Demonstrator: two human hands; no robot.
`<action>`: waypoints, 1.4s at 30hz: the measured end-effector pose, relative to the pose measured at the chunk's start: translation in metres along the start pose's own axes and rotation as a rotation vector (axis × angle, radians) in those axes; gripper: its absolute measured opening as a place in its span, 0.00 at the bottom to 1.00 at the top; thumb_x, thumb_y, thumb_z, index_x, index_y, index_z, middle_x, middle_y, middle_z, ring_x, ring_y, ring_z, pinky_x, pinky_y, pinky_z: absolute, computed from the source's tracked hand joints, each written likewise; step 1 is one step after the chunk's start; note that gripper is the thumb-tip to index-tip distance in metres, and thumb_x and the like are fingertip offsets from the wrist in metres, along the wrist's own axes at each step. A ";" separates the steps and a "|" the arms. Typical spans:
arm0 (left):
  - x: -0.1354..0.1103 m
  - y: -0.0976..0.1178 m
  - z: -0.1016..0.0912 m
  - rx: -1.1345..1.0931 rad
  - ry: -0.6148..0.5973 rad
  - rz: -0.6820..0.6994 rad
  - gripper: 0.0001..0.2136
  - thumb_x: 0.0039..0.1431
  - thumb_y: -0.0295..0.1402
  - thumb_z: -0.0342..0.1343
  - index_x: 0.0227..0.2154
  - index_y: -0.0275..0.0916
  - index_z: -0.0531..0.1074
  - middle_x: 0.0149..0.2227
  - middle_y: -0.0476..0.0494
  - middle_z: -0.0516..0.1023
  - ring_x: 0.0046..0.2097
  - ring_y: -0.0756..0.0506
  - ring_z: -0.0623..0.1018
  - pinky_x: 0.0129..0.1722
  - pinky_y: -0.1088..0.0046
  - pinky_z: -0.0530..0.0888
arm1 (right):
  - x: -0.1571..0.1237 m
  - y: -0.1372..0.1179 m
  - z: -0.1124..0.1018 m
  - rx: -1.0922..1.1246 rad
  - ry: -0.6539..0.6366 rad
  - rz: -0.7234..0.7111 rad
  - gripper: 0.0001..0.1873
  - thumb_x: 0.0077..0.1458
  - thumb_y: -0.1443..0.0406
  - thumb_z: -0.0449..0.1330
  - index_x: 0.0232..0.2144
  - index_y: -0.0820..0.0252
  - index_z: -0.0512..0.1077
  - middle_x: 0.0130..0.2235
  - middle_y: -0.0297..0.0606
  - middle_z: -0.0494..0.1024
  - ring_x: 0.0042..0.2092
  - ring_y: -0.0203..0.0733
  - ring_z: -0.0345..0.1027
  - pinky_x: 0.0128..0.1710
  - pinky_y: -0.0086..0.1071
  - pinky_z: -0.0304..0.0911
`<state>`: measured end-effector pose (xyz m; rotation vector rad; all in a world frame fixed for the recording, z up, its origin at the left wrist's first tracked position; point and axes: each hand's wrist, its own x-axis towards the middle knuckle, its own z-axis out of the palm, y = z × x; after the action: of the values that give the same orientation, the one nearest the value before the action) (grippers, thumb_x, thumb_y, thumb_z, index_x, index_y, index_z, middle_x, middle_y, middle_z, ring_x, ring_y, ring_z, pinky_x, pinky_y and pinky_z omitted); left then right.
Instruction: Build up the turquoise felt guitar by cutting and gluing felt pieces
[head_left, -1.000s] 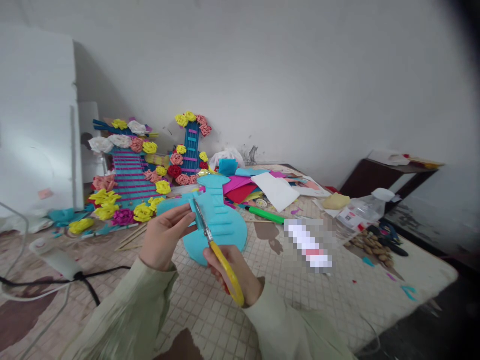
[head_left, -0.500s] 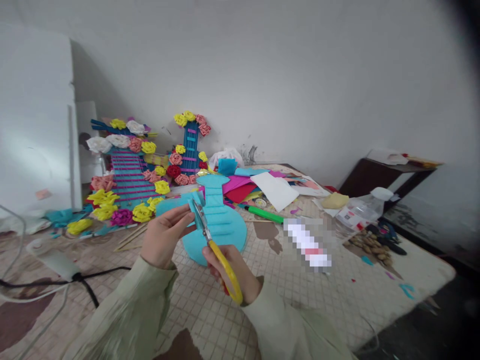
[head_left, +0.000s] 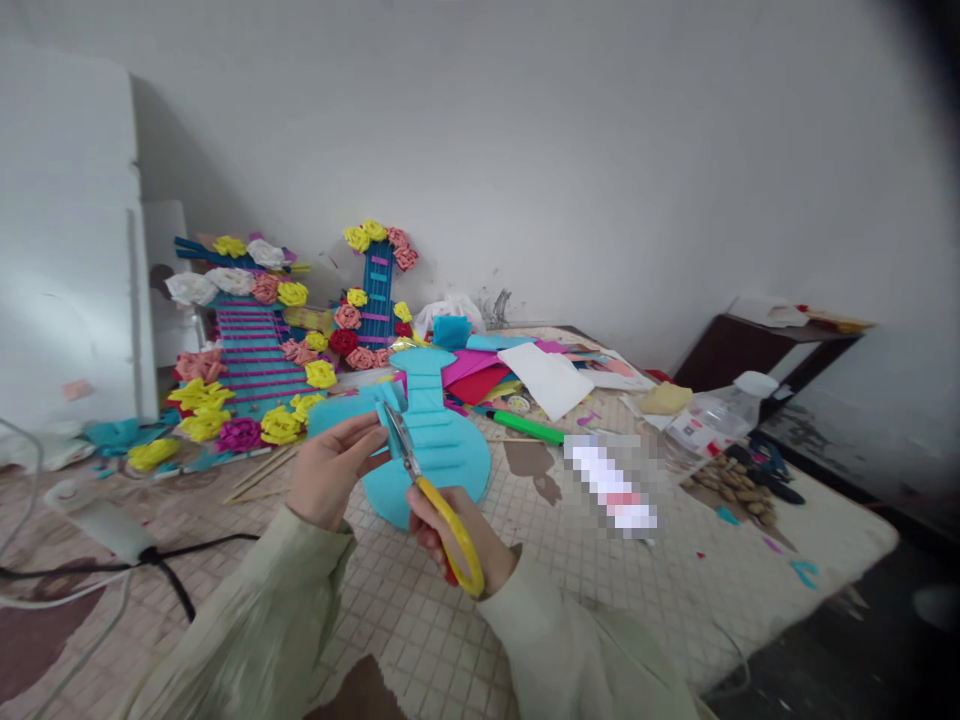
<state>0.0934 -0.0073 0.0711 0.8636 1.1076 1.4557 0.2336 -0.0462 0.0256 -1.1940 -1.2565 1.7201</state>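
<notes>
My left hand (head_left: 337, 470) pinches a strip of blue crepe paper (head_left: 390, 410) between thumb and fingers. Wrapped round the yellow handles of a pair of scissors (head_left: 454, 540) is my right hand (head_left: 469, 530). The blades reach up and left onto the blue strip, close beside my left fingertips. Behind both hands lies a guitar-shaped blue piece (head_left: 450, 450) with ridges across its neck and body. It is partly covered by the scissors and my hands. Another sheet of blue paper (head_left: 330, 412) lies to its left.
Flower-trimmed paper models (head_left: 259, 345) stand at the back left. Coloured paper sheets (head_left: 480, 370) and a green glue gun or cutter-like tool (head_left: 529, 427) lie behind. On the right are a plastic bottle (head_left: 712, 420) and peanuts (head_left: 739, 485); at left, a power strip (head_left: 97, 515) with cables.
The whole view has shifted slightly, so the table things sit a little further left. My hands keep nearly the same pose, with the scissors still at the blue strip.
</notes>
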 end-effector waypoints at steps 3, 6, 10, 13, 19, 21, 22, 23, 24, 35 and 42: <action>-0.001 0.000 0.001 0.018 -0.009 -0.002 0.16 0.32 0.33 0.67 0.29 0.35 0.76 0.27 0.48 0.79 0.31 0.47 0.77 0.35 0.69 0.75 | 0.001 0.001 -0.001 -0.003 0.004 -0.014 0.30 0.43 0.39 0.54 0.20 0.61 0.62 0.14 0.24 0.55 0.12 0.26 0.47 0.07 0.20 0.43; -0.002 -0.001 0.001 0.015 -0.005 -0.001 0.16 0.33 0.32 0.67 0.30 0.35 0.76 0.27 0.48 0.79 0.31 0.47 0.77 0.34 0.69 0.75 | 0.000 0.001 -0.001 -0.013 0.005 -0.011 0.30 0.43 0.39 0.54 0.19 0.61 0.61 0.15 0.24 0.54 0.12 0.25 0.47 0.07 0.20 0.43; -0.001 -0.001 0.001 -0.021 -0.003 -0.008 0.16 0.31 0.32 0.68 0.28 0.36 0.76 0.26 0.49 0.80 0.29 0.49 0.77 0.32 0.72 0.75 | -0.001 -0.001 -0.001 -0.027 -0.005 -0.043 0.30 0.43 0.39 0.54 0.18 0.61 0.60 0.14 0.24 0.55 0.11 0.25 0.47 0.06 0.20 0.43; 0.000 -0.001 0.000 -0.024 -0.009 -0.004 0.16 0.31 0.32 0.68 0.29 0.35 0.76 0.26 0.49 0.80 0.30 0.50 0.77 0.31 0.75 0.75 | -0.002 -0.003 -0.002 -0.033 -0.005 -0.023 0.30 0.43 0.38 0.54 0.18 0.60 0.59 0.14 0.24 0.54 0.11 0.25 0.47 0.06 0.20 0.44; 0.002 -0.004 -0.001 -0.010 -0.026 -0.008 0.16 0.33 0.32 0.68 0.30 0.35 0.76 0.27 0.48 0.80 0.30 0.49 0.77 0.33 0.73 0.75 | -0.002 -0.004 -0.001 -0.021 -0.003 0.009 0.29 0.45 0.40 0.53 0.19 0.60 0.60 0.14 0.23 0.54 0.12 0.26 0.47 0.07 0.21 0.43; 0.004 -0.005 -0.003 -0.014 -0.025 -0.012 0.15 0.33 0.32 0.68 0.29 0.36 0.75 0.27 0.48 0.80 0.31 0.48 0.78 0.34 0.72 0.76 | -0.001 -0.006 -0.003 -0.019 0.010 0.015 0.29 0.45 0.40 0.53 0.20 0.60 0.61 0.14 0.23 0.54 0.12 0.26 0.47 0.08 0.21 0.43; 0.005 -0.004 -0.004 -0.017 -0.022 -0.010 0.15 0.34 0.32 0.67 0.29 0.36 0.75 0.27 0.48 0.80 0.31 0.47 0.78 0.34 0.71 0.76 | 0.000 -0.008 -0.005 -0.030 0.024 0.020 0.29 0.45 0.40 0.53 0.20 0.60 0.61 0.14 0.23 0.55 0.12 0.26 0.47 0.08 0.21 0.43; 0.006 -0.003 -0.005 -0.018 -0.018 -0.004 0.15 0.34 0.32 0.67 0.29 0.36 0.75 0.27 0.48 0.80 0.32 0.46 0.79 0.35 0.71 0.76 | 0.001 -0.010 -0.009 -0.058 0.046 0.023 0.29 0.46 0.40 0.53 0.20 0.61 0.62 0.15 0.24 0.55 0.12 0.26 0.47 0.09 0.22 0.44; 0.007 -0.002 -0.006 -0.017 -0.010 0.004 0.15 0.34 0.32 0.67 0.29 0.37 0.74 0.28 0.47 0.80 0.33 0.46 0.79 0.35 0.70 0.76 | 0.002 -0.012 -0.014 -0.110 0.080 0.017 0.28 0.46 0.41 0.53 0.20 0.61 0.62 0.15 0.25 0.56 0.13 0.26 0.48 0.10 0.22 0.45; 0.005 0.010 -0.008 -0.026 0.000 0.013 0.16 0.34 0.31 0.67 0.30 0.37 0.73 0.28 0.47 0.80 0.35 0.45 0.79 0.35 0.71 0.76 | -0.002 -0.017 -0.120 -1.057 0.613 -0.068 0.14 0.52 0.57 0.56 0.34 0.61 0.75 0.35 0.45 0.77 0.37 0.46 0.71 0.32 0.30 0.58; -0.002 0.009 -0.012 -0.008 -0.014 -0.002 0.16 0.33 0.32 0.67 0.30 0.37 0.74 0.29 0.46 0.81 0.30 0.47 0.79 0.30 0.74 0.76 | -0.009 -0.006 -0.143 -1.051 0.647 -0.028 0.14 0.42 0.66 0.64 0.36 0.61 0.77 0.32 0.42 0.78 0.35 0.46 0.72 0.32 0.30 0.60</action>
<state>0.0800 -0.0115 0.0763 0.8656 1.0913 1.4498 0.3717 -0.0062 0.0182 -2.0528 -1.7322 0.4386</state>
